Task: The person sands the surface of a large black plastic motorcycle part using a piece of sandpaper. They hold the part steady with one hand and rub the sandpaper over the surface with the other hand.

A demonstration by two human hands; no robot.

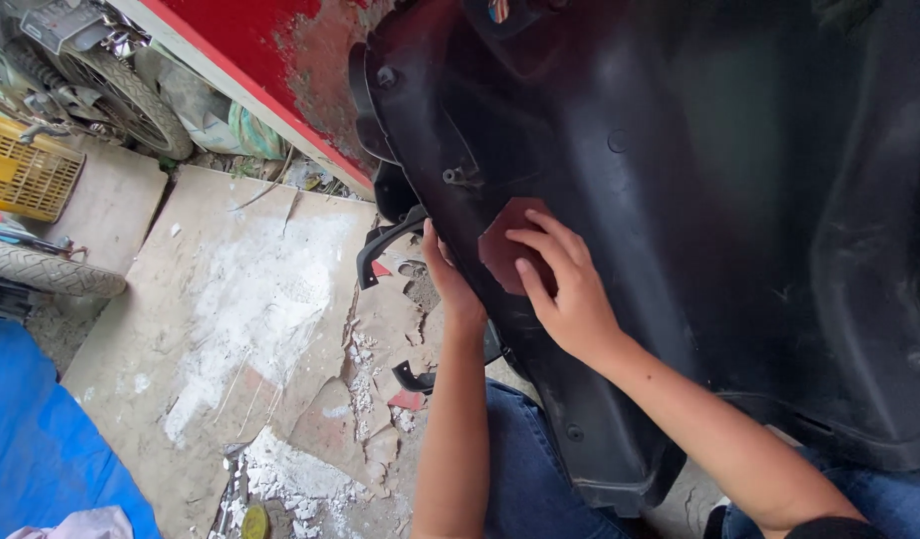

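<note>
I see my right hand point(565, 284) pressing a flat, reddish, many-sided patch point(505, 250) against the matte black plastic panel point(739, 200), grip spread. My left hand point(448, 279) curls around the panel's left edge, above the cracked, dusty floor point(240, 309).

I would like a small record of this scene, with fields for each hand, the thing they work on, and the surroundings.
Main thing: large black plastic vehicle body panel, held up over the person's lap
Patch: dark red polygon-shaped piece lying flat on the panel
Right hand: fingers spread on the patch, pressing it
Left hand: at the panel's left edge, beside the patch; fingers hidden
Clothing: blue jeans
Ground: cracked brown board with white powder
Nearby: yellow plastic crate, black tyre, blue sheet
</note>
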